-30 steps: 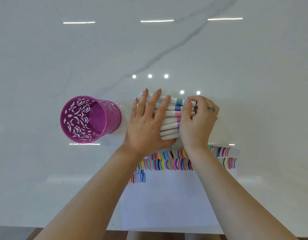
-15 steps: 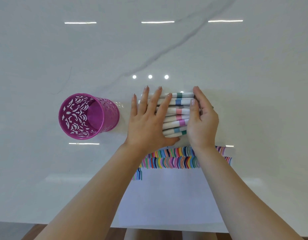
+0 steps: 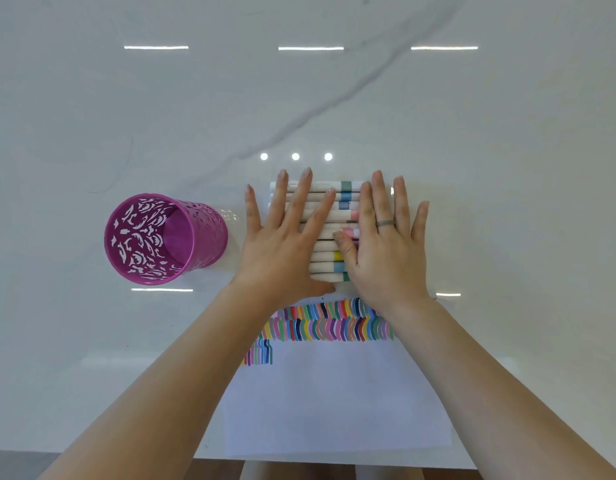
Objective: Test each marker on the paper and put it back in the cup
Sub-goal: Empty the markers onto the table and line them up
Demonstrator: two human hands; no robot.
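Markers are lying side by side under straight, spread fingers, long axes running left to right, coloured bands toward the right; left hand and right hand are resting flat on them; pink cup is standing just left; striped paper is lying nearer.

Bright, even light is falling from above onto the glossy surface, which is mirroring strip lamps and round spots as glare. Shadows are showing faintly. The wide lens is bowing the edges; detail is looking slightly soft.
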